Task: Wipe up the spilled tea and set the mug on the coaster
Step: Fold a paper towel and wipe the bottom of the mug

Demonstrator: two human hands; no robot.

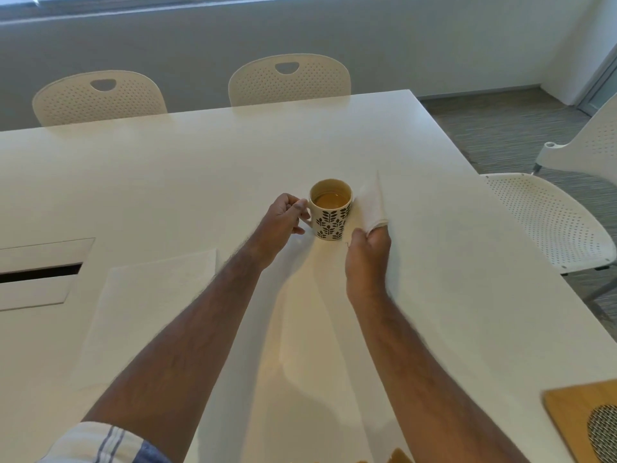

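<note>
Although the square wooden coaster with a metal mesh disc [581, 419] is where the mug must end up, it lies at the near right corner of the white surface [200, 168], well apart from the mug and on the right hand's side of it, nearer the person. A flat sheet of white paper towel [147, 305] lies to the near left of the mug, beside the left forearm.

Farther out, both hands flank the cream ceramic mug with a dark leaf pattern [331, 213], which stands upright on the surface with brownish tea inside. The left hand [283, 218] is just left of the mug, its fingers curled round the handle, which points left toward that hand. The right hand [367, 252] sits to the near right of the mug, closed in a pinch on a folded white cloth [374, 205] that stands up against the mug's right side.

No spill shows plainly on the surface around the mug's base; glare and the pale top make that hard to judge. Carrying the mug to the coaster would likely mean a long sweep rightward and toward the person, and the left hand already has the handle.
</note>
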